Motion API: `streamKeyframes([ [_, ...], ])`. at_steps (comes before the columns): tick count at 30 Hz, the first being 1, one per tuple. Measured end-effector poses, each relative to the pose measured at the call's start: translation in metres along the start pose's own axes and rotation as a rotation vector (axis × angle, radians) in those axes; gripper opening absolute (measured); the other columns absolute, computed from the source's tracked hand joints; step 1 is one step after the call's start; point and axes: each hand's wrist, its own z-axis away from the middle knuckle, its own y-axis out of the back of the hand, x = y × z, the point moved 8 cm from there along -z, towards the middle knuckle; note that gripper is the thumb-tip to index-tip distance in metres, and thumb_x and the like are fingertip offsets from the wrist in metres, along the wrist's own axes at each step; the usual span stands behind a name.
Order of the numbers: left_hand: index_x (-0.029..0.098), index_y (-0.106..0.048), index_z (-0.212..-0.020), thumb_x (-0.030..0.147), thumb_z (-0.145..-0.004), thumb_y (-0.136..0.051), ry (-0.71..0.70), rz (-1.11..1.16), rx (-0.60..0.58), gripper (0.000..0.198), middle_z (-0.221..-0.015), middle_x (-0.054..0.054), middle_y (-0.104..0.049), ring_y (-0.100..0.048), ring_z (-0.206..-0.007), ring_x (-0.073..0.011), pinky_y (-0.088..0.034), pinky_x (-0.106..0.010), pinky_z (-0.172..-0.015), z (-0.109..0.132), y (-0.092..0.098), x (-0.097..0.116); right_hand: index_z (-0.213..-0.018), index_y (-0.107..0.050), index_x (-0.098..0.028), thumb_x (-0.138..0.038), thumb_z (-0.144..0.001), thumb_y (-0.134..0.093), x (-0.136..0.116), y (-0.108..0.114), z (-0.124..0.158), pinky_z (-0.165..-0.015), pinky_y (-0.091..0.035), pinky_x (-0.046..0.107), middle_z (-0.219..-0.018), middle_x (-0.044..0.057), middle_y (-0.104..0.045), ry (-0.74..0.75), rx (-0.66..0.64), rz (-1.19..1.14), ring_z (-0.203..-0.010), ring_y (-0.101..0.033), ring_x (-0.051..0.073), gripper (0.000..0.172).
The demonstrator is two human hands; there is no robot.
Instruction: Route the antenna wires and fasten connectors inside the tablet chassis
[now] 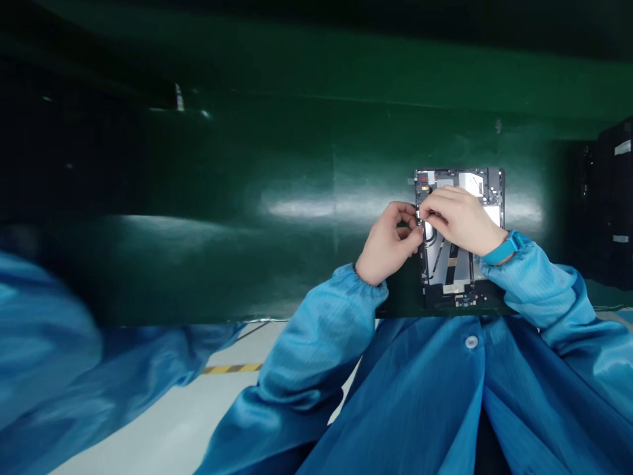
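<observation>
"Resting where, that flat, black-framed rectangular device (pixel 462 267) with bare silver metal inside?"

"At the near edge of the glossy dark-green bench (pixel 297 264), well toward the right; a flat black ribbon cable (pixel 452 264) crosses its metal."

"And the left hand (pixel 388 243)?"

"Curled at the device's left edge, thumb and fingertips close together; I cannot tell whether they grip anything."

"The right hand (pixel 459 214)?"

"Over the device, fingertips drawn together near that same edge; what they pinch, if anything, is hidden; a bright-blue band (pixel 502 249) circles the wrist."

"Nearby?"

"A bulky black object (pixel 616 204) with pale strips, farther right."
</observation>
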Motion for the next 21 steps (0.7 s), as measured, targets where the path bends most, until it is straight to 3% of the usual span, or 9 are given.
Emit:
streamKeyframes([
  [8,0.021,-0.05,-0.094,0.011,-0.063,-0.065,0.091,0.004,0.026,0.035,-0.07,0.009,-0.054,-0.051,-0.044,-0.0068,-0.042,-0.022,-0.043,-0.004,0.0,0.0,-0.088,-0.066,-0.021,-0.007,-0.092,-0.048,0.004,0.001,-0.002,-0.087,-0.044,0.037,-0.091,0.006,-0.068,0.006,0.05,0.033,-0.09,-0.058,0.023,0.023],
  [13,0.02,-0.052,-0.091,0.008,-0.059,-0.068,0.012,-0.075,0.103,0.037,-0.062,0.011,-0.051,-0.049,-0.051,-0.007,-0.04,-0.019,-0.05,-0.021,0.009,0.009,-0.086,-0.064,-0.022,-0.01,-0.095,-0.051,0.009,0.01,-0.006,-0.086,-0.043,0.036,-0.09,0.004,-0.069,-0.042,0.14,0.061,-0.089,-0.058,0.022,0.02],
  [21,0.023,-0.048,-0.094,0.009,-0.062,-0.067,0.013,0.135,0.048,0.039,-0.063,0.012,-0.054,-0.044,-0.039,-0.0056,-0.032,-0.02,-0.038,-0.04,0.006,0.008,-0.088,-0.062,-0.022,-0.009,-0.088,-0.057,0.019,0.015,-0.006,-0.083,-0.043,0.036,-0.086,0.002,-0.068,-0.124,0.211,0.026,-0.08,-0.057,0.02,0.014],
])
